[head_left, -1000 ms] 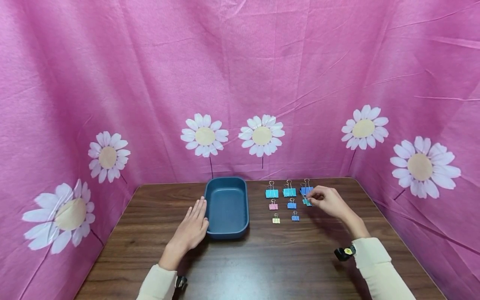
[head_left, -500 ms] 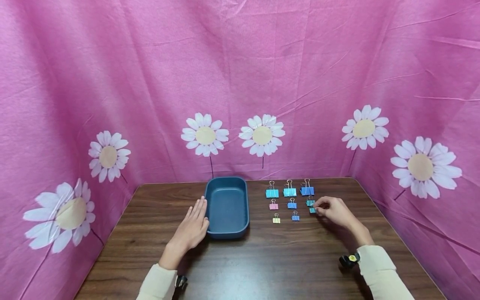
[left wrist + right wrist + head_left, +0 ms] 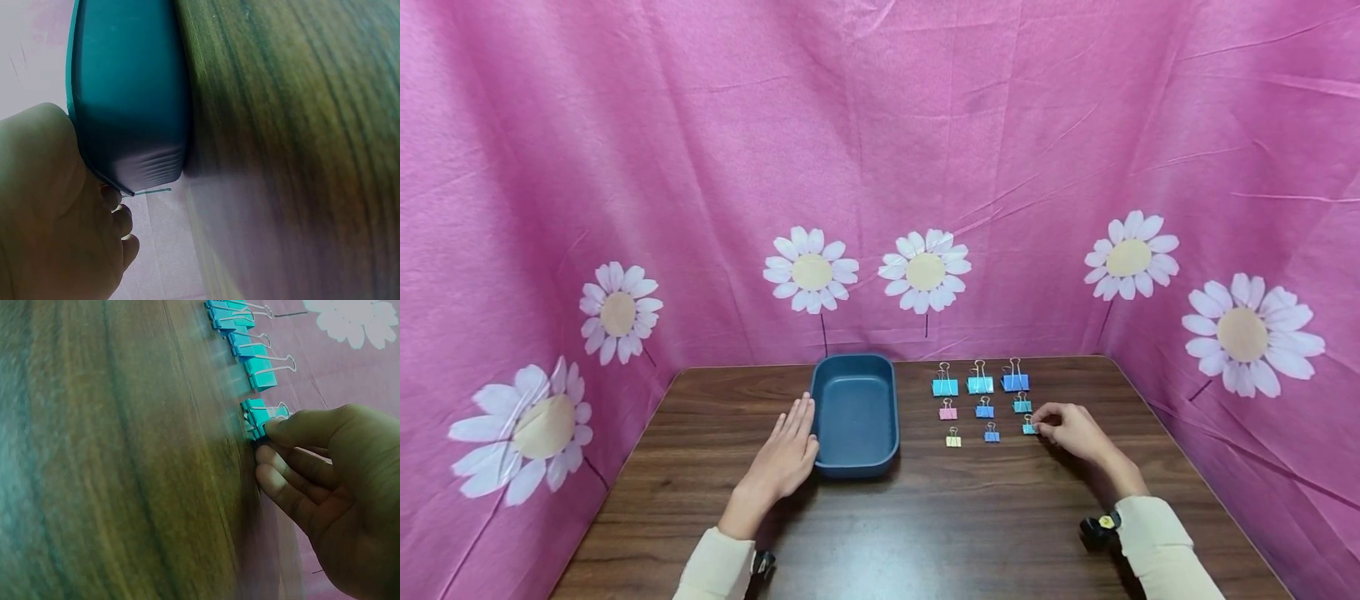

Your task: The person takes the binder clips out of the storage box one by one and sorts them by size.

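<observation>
My right hand (image 3: 1078, 435) pinches a small teal binder clip (image 3: 1028, 430) between thumb and fingertips, low at the table. In the right wrist view, the thumb presses that teal clip (image 3: 254, 417), apart from the clips beyond it. Just behind it stands a medium teal binder clip (image 3: 1022, 407), and farther back a large blue one (image 3: 1015, 382). My left hand (image 3: 781, 454) lies with straight fingers along the left side of a dark blue rectangular tray (image 3: 897, 421). The left wrist view shows the tray's outer wall (image 3: 131, 81) beside the hand (image 3: 47, 206).
Left of the held clip are two large light blue clips (image 3: 944, 387), a medium pink clip (image 3: 948, 414), a medium blue clip (image 3: 984, 412), a small yellow clip (image 3: 953, 442) and a small blue clip (image 3: 992, 437). A pink flowered curtain (image 3: 880, 150) surrounds the wooden table (image 3: 880, 533).
My right hand has come toward the front and slightly right with the small teal clip, away from the medium teal and large blue clips. The left hand and tray have stayed put.
</observation>
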Demonstrator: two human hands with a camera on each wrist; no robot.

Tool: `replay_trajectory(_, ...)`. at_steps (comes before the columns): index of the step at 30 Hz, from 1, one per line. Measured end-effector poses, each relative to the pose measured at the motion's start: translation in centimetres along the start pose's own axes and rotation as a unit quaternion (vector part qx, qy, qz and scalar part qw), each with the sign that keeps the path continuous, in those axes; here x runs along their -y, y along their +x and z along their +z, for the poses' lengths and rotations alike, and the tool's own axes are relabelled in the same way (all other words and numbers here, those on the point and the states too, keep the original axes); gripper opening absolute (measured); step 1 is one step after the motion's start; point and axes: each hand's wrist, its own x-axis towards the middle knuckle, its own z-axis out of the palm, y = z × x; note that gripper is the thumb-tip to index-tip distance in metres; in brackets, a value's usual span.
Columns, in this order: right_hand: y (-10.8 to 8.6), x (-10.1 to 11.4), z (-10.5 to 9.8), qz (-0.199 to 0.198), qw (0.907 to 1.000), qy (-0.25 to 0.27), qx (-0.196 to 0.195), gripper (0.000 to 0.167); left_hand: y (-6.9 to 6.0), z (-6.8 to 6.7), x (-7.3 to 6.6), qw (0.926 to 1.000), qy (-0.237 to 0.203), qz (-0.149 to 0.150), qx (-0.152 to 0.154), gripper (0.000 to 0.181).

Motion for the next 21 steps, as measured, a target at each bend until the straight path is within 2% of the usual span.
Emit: replay_trajectory(21, -0.23, -0.22, 0.42, 0.012, 0.9998, 0.011, -0.014, 0.009, 0.07, -0.07, 0.05, 1.0000, -0.001, -0.001, 0.005, 0.062)
